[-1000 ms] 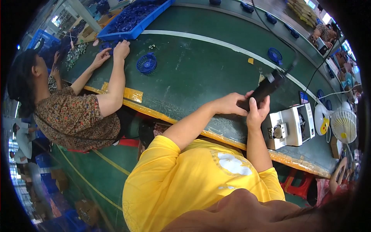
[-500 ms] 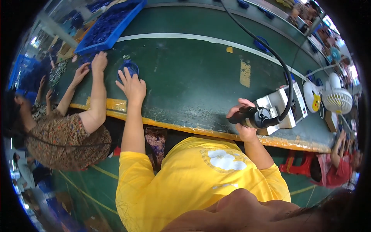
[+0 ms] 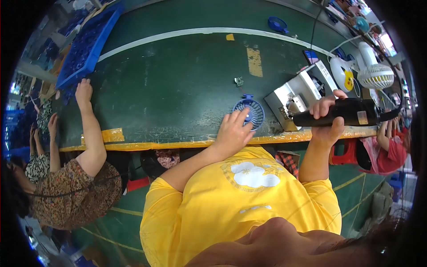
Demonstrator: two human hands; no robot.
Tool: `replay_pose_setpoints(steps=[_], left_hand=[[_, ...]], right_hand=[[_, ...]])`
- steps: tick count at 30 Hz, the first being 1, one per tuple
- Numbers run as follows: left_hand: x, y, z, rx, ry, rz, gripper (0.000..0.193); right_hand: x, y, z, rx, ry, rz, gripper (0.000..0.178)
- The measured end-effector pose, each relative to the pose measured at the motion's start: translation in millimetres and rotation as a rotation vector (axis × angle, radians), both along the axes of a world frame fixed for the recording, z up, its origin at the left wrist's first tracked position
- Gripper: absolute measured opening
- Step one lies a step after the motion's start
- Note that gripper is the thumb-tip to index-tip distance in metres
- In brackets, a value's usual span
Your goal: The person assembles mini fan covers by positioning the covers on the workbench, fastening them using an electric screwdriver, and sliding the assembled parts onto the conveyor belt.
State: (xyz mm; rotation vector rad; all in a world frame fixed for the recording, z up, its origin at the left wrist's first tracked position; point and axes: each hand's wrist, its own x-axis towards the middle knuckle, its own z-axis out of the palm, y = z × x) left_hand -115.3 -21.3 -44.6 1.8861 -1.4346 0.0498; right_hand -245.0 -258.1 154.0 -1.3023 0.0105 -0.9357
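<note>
Left grip (image 3: 233,133) lay with its fingers over the blue fan housing (image 3: 256,116), near the taped front edge (image 3: 178,145) of the green desk (image 3: 178,89); whether it pinched the rim could not be told. Right grip (image 3: 328,116) was wrapped round a black electric screwdriver (image 3: 353,111), close to the white screw feeder (image 3: 284,95). Bare surface ran leftward toward the blue tray (image 3: 79,76); a small circuit board (image 3: 239,81) sat just beyond the housing. Fingers hid the housing's near-left side, and the screwdriver's bit could not be made out.
</note>
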Motion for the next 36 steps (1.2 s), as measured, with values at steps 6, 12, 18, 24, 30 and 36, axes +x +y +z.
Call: replay_pose_setpoints(steps=[6,12,18,24,30,36], left_hand=[[-29,-48,-10,-0.036,0.015,-0.126,0.023],[-24,-40,-22,-0.075,0.048,-0.153,0.022],[-14,-27,-35,-0.096,0.059,-0.151,0.024],[-8,-23,-34,-0.092,0.095,-0.156,0.025],[2,-15,-33,-0.084,0.092,-0.16,0.025],[10,-4,-40,-0.077,0.1,-0.179,0.025]], right_hand=[[-6,-44,-11,-0.096,-0.009,-0.108,0.075],[6,-43,-28,-0.051,0.033,-0.013,0.064],[17,-7,-77,0.063,0.038,0.019,0.083],[26,21,-107,0.037,0.08,0.091,0.08],[41,36,-117,0.043,0.109,0.133,0.073],[51,49,-133,0.019,0.101,0.187,0.066]])
